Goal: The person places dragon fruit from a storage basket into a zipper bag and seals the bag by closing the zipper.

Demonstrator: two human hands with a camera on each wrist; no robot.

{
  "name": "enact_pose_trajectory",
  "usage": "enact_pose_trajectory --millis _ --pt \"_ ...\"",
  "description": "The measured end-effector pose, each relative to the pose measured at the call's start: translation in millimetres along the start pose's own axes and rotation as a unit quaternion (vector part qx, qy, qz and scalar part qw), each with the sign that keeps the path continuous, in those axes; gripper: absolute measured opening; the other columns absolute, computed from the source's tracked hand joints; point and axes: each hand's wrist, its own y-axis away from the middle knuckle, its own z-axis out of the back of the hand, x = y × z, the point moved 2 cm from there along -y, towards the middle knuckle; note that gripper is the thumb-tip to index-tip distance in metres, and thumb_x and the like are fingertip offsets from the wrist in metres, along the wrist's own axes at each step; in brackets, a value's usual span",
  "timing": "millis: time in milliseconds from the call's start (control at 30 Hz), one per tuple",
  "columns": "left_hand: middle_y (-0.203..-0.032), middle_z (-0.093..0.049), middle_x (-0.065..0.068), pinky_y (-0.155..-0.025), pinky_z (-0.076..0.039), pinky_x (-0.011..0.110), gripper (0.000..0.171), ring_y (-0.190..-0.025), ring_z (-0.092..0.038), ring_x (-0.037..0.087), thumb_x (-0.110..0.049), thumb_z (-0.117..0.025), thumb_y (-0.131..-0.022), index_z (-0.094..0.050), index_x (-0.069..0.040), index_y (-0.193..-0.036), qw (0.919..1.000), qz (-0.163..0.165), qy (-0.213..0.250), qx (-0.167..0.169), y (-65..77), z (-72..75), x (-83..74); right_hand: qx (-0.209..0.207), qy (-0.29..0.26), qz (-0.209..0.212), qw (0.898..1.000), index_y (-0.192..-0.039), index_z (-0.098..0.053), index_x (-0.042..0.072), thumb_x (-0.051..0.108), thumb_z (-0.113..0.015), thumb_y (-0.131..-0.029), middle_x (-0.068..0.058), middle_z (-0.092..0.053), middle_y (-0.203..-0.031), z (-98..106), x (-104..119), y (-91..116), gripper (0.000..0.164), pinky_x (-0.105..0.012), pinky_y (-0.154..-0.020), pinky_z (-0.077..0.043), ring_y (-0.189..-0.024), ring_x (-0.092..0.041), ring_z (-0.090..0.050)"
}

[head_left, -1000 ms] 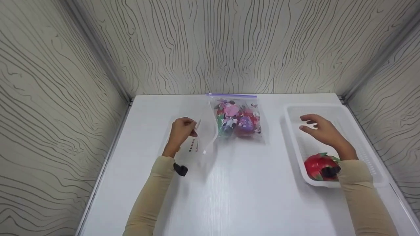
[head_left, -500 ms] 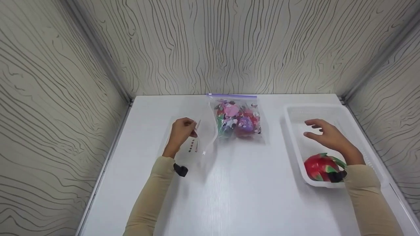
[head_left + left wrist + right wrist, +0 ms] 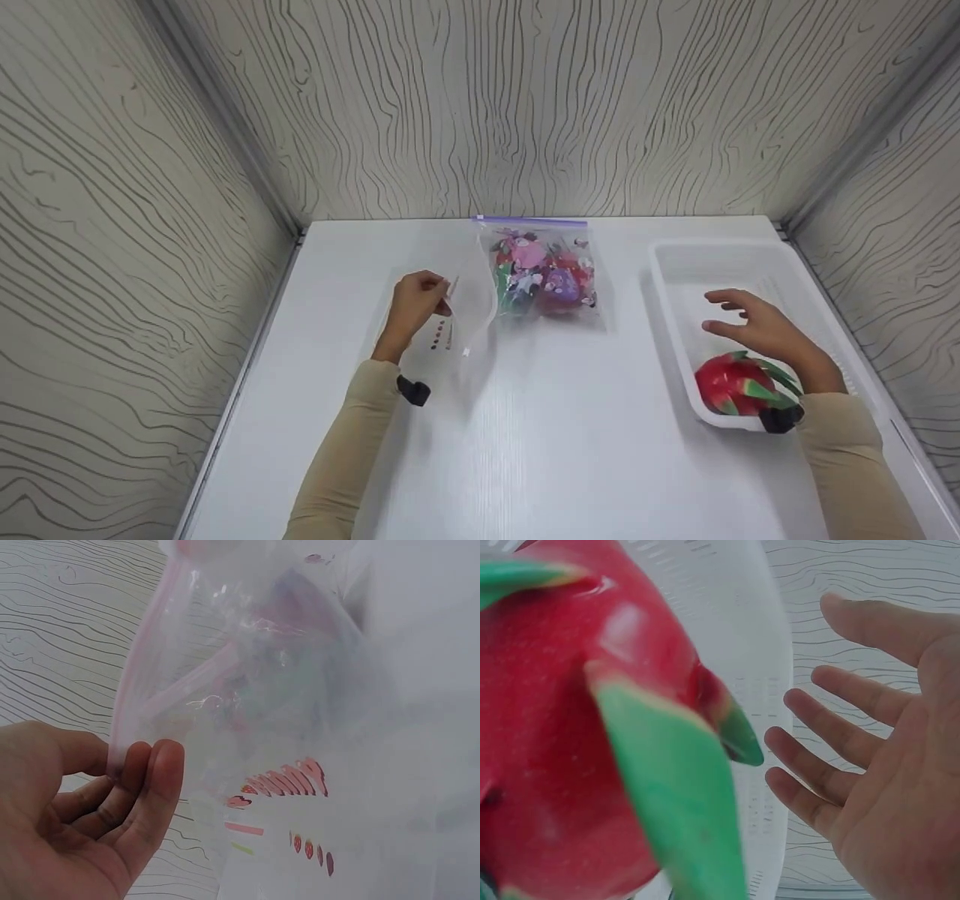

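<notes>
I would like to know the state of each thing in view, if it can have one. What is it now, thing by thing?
Clear bag: mouth open, edge held.
Printed bag: filled; I cannot tell if sealed.
Basket: uncovered, with something in it.
Dragon fruit: lying in the basket, not held.
Left hand: pinching the clear bag's edge.
Right hand: open, apart from the fruit.

Near the far edge of the white table (image 3: 570, 435) we see a see-through filled bag (image 3: 546, 271), printed with pink and purple figures, its purple zip (image 3: 536, 220) at the top. Red and green show through it. Around the table we find a back wall (image 3: 525, 105), left wall (image 3: 112, 262) and right wall (image 3: 930, 225), all patterned with dark wavy grain, and grey corner strips (image 3: 222, 112).
</notes>
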Motion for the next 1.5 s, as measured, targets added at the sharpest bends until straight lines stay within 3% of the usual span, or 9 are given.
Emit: enact_pose_trajectory --millis 100,300,400,600,833,1033,1200,1500 --pt "-0.088 -0.074 0.019 -0.071 -0.067 0.038 0.028 -0.06 -0.07 0.011 -0.011 -0.063 -0.105 -0.07 0.013 -0.118 1.0 0.002 0.001 -0.001 -0.1 -0.1 0.5 0.007 0.002 -0.009 1.0 -0.15 -0.049 -0.004 0.031 -0.07 -0.103 -0.034 -0.05 -0.153 -1.8 -3.0 3.8 0.062 -0.076 -0.113 -0.039 -0.139 -0.057 -0.046" --pt "-0.101 -0.073 0.032 -0.064 -0.063 0.025 0.027 -0.06 -0.07 0.01 -0.011 -0.063 -0.105 -0.07 0.011 -0.118 1.0 0.0 -0.001 0.002 -1.2 -0.6 0.1 0.027 0.004 -0.034 0.999 -0.152 -0.046 -0.002 0.035 -0.069 -0.103 -0.035 -0.047 -0.153 -6.2 -9.5 10.6 0.066 -0.078 -0.11 -0.042 -0.139 -0.06 -0.044" --pt "-0.098 -0.074 0.03 -0.063 -0.063 0.025 0.028 -0.059 -0.07 0.009 -0.011 -0.063 -0.105 -0.07 0.012 -0.118 1.0 -0.003 -0.003 0.002 -1.8 -0.9 0.0 0.032 0.004 -0.039 0.999 -0.153 -0.046 -0.002 0.036 -0.069 -0.103 -0.035 -0.046 -0.154 -9.0 -13.4 13.2 0.066 -0.078 -0.11 -0.042 -0.139 -0.06 -0.044" --pt "-0.086 -0.075 0.011 -0.064 -0.063 0.026 0.028 -0.061 -0.071 0.01 -0.012 -0.064 -0.105 -0.07 0.012 -0.119 0.9999 0.003 -0.011 0.003 -2.1 -1.2 1.4 0.047 -0.002 -0.051 0.998 -0.153 -0.046 -0.001 0.037 -0.072 -0.1 -0.036 -0.046 -0.153 -14.7 -21.6 21.0 0.07 -0.076 -0.104 -0.048 -0.137 -0.062 -0.044" --pt "-0.089 -0.075 0.012 -0.068 -0.065 0.028 0.027 -0.065 -0.072 0.012 -0.011 -0.064 -0.105 -0.07 0.011 -0.119 1.0 -0.001 -0.007 0.006 -2.2 -2.0 3.3 0.085 -0.018 -0.073 0.994 -0.155 -0.046 0.001 0.042 -0.068 -0.101 -0.04 -0.045 -0.151 -21.2 -29.9 27.1 0.071 -0.069 -0.096 -0.057 -0.131 -0.065 -0.049" --pt "-0.09 -0.075 0.012 -0.068 -0.065 0.028 0.028 -0.066 -0.072 0.012 -0.012 -0.064 -0.105 -0.07 0.011 -0.119 0.9999 0.001 -0.009 0.008 -2.9 -2.6 4.2 0.12 -0.018 -0.098 0.988 -0.156 -0.044 0.001 0.049 -0.068 -0.1 -0.04 -0.045 -0.151 -21.2 -34.9 29.9 0.077 -0.064 -0.097 -0.058 -0.131 -0.06 -0.052" --pt "-0.09 -0.075 0.013 -0.068 -0.065 0.029 0.026 -0.066 -0.072 0.012 -0.012 -0.064 -0.105 -0.07 0.01 -0.118 0.9999 0.005 -0.011 0.004 -3.3 -2.9 4.4 0.145 -0.012 -0.118 0.982 -0.156 -0.042 0.0 0.053 -0.072 -0.095 -0.034 -0.053 -0.143 -21.3 -38.0 33.8 0.086 -0.052 -0.092 -0.06 -0.123 -0.046 -0.057" --pt "-0.09 -0.074 0.013 -0.068 -0.065 0.029 0.027 -0.066 -0.071 0.012 -0.013 -0.064 -0.105 -0.07 0.01 -0.119 0.9998 0.005 -0.017 0.006 -3.8 -4.0 5.4 0.155 0.006 -0.128 0.98 -0.152 -0.046 -0.003 0.055 -0.075 -0.092 -0.025 -0.061 -0.132 -21.1 -39.4 34.1 0.088 -0.043 -0.086 -0.06 -0.113 -0.034 -0.059"
